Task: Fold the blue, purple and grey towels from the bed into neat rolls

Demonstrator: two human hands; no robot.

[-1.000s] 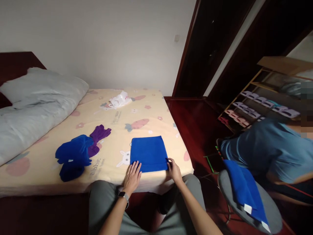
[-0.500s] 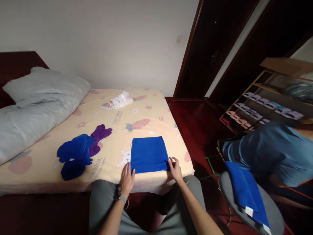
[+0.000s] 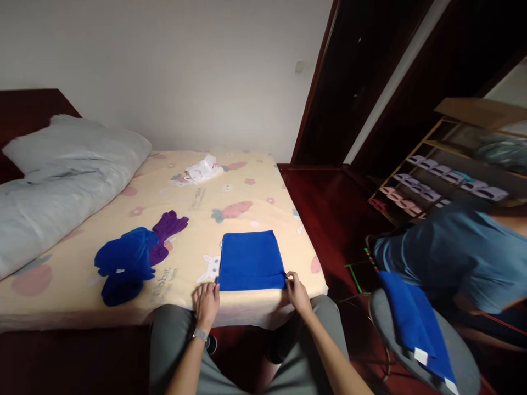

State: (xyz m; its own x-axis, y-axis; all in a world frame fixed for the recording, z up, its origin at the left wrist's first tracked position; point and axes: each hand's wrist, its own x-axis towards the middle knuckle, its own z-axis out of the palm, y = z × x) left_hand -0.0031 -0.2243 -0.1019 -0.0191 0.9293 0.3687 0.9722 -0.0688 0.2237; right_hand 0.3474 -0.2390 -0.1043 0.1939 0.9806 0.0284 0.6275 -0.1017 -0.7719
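Between left grip and right grip, flat blue cloth.

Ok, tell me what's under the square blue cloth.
The square blue cloth lies on the patterned sheet; a printed rabbit shows beside its left edge. The part beneath is hidden.

Left hand and right hand at near corners of blue cloth on bed

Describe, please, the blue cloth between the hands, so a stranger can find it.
Find the bed, then its near edge. There the blue cloth lies, left hand and right hand at its near corners. It is flat and smooth, unlike the crumpled blue bundle further left.
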